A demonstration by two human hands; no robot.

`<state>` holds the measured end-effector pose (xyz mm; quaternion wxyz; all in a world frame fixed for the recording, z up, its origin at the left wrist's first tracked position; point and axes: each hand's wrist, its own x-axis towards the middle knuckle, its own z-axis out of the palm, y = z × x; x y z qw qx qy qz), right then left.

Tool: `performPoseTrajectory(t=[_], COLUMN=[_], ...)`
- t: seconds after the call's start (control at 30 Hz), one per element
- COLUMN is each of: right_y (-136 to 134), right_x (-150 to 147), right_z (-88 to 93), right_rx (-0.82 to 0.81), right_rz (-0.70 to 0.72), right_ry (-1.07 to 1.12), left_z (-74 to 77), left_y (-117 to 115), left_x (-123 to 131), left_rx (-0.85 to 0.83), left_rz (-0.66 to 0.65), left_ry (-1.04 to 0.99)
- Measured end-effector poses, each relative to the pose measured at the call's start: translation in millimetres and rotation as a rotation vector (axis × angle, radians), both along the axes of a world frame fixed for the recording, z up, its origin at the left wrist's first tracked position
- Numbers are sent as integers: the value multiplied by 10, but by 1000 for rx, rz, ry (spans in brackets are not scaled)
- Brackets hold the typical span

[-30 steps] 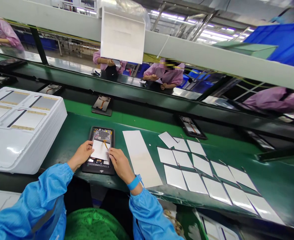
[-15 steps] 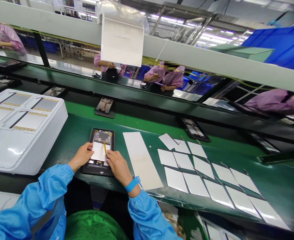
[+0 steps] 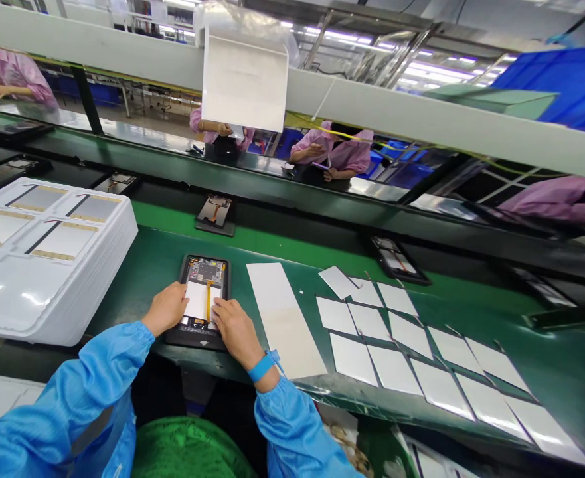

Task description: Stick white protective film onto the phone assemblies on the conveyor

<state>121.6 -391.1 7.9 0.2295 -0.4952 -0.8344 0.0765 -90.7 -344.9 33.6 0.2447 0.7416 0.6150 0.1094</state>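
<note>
An opened tablet point(image 3: 203, 337) lies on the green bench in front of me, its circuit board point(image 3: 205, 269) showing at the far end. Below the board sits a white battery point(image 3: 196, 303), crossed lengthwise by an orange ribbon cable point(image 3: 208, 302). My left hand point(image 3: 167, 309) is closed at the tablet's left side, fingertips at the battery's left edge. On the other side my right hand point(image 3: 236, 330) has curled fingers against the battery's right part, just beside the cable. Both palms hide parts of the tablet's edges.
Right of the tablet lie a long white sheet point(image 3: 285, 318) and rows of white batteries point(image 3: 396, 368). A stack of white plastic trays point(image 3: 107, 265) stands at left. Beyond, a belt point(image 3: 267, 242) carries opened tablets point(image 3: 216, 212). Co-workers in pink sit across the line.
My right fingers have left the ribbon cable's lower end and moved beside it. The cable, slanted before, now runs straight down over the battery. Tablets on the belt have shifted slightly right.
</note>
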Motion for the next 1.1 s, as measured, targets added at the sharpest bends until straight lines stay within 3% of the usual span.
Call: performPoseTrajectory(t=[0.37, 0.5, 0.6, 0.7, 0.8, 0.93, 1.0, 1.1], right_y=[-61, -153, -233, -286, -306, -329, -362, -423], right_x=[-72, -63, -87, -103, -44, 113, 158, 147], right_z=[-10, -51, -138, -220, -267, -341, -415, -549], right_rx=[41, 47, 4, -54, -99, -148, -122, -53], right_rz=[-49, -184, -300, -308, -304, -431, -556, -609], right_ry=[-148, -66, 13, 102, 271, 678, 853, 911], left_z=[61, -192, -444, -553, -467, -173, -26, 90], left_y=[97, 50, 2, -67, -138, 24, 324, 1018], left_x=[-46, -166, -175, -115, -40, 139, 356, 930], left_rx=[69, 204, 166, 175, 156, -110, -155, -100], left_rz=[-15, 116, 174, 264, 288, 288, 293, 274], left_ry=[196, 159, 53, -134, -534, -994, -1074, -1025])
